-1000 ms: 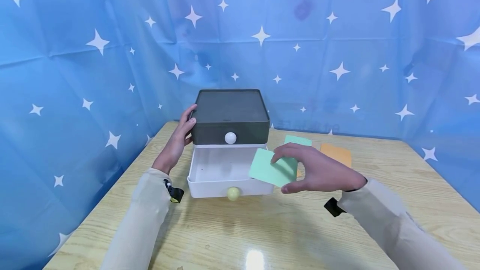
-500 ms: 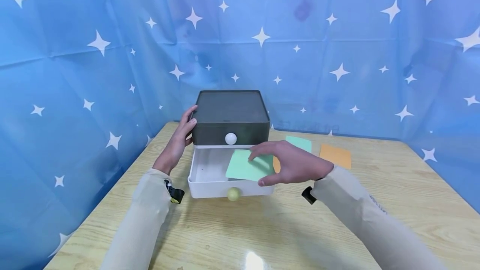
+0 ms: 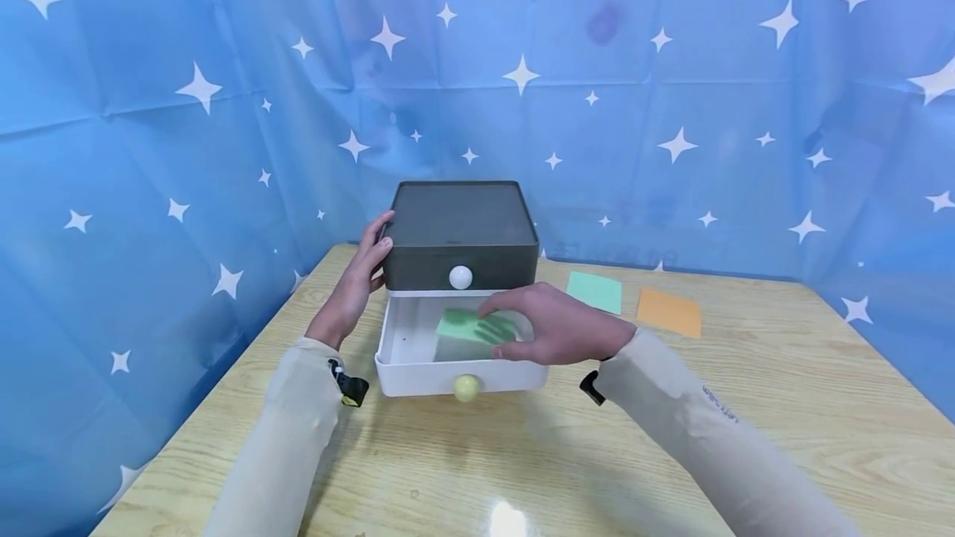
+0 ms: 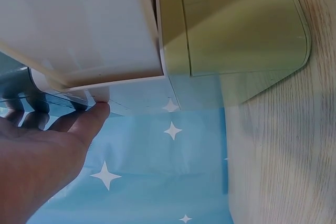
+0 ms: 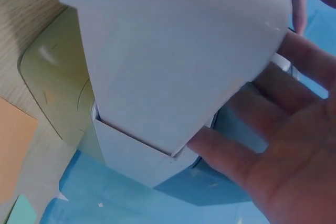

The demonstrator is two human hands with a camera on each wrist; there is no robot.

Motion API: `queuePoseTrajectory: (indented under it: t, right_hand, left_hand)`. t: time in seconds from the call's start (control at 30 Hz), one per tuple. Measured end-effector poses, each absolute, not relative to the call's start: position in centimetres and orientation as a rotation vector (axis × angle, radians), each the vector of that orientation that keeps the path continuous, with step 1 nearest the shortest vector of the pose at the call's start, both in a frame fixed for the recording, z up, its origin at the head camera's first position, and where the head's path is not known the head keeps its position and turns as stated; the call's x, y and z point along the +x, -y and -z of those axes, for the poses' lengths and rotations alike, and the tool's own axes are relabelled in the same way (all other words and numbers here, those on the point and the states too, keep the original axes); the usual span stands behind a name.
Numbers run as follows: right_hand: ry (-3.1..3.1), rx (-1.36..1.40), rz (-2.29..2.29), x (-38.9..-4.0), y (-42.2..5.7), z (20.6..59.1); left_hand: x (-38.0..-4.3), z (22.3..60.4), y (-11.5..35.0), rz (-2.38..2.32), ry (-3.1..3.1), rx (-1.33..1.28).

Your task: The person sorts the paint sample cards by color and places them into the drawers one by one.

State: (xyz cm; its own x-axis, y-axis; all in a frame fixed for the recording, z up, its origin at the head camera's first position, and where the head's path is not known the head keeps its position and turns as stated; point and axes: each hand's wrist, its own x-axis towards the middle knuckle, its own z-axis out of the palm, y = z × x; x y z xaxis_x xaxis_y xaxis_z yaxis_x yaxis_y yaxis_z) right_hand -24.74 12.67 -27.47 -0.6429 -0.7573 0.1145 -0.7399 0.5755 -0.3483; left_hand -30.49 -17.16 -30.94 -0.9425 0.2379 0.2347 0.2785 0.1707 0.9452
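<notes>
Shifting slightly leftward since the earlier frame, a pale-green, roughly square paper sheet (image 3: 457, 324) is now sitting free of the fingers, within the pulled-out white plastic drawer (image 3: 421, 379). The person's right hand (image 3: 555, 326), the nearer one, is hovering over the sheet's right part, fingers and thumb parted, holding nothing. From that hand, the sheet is lying below and leftward; no long axis is clearly showing, and whether it is touching the drawer's floor is hard to tell. The left hand (image 3: 354, 284) is resting, fingers extended, against the left side of the dark-grey box (image 3: 462, 214) above. A second pale-green sheet (image 3: 594, 292) and an orange paper sheet (image 3: 669, 313) are lying rightward on the wood-grain table (image 3: 821, 404).
</notes>
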Motion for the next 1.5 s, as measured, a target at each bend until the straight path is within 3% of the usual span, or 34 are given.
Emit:
queuePoseTrajectory:
  t: [0.33, 0.67, 1.0, 1.5]
  right_hand:
    - [-2.801, -1.367, 0.759, -25.0, -15.0, 27.0]
    - [-2.89, -1.26, 0.902, -26.8, -19.3, 26.3]
    - [-2.951, -1.034, 0.891, -31.1, -21.7, 27.5]
    - [-2.925, -0.606, 0.55, -39.8, -26.8, 34.8]
  left_hand:
    - [-30.6, 30.6, 17.4, 1.9, 2.38, -0.512]
    - [-30.8, 30.4, 17.6, 1.887, 2.375, -0.513]
    - [-30.7, 30.6, 17.6, 1.898, 2.347, -0.51]
    - [-30.6, 31.4, 16.8, 1.909, 2.331, -0.5]
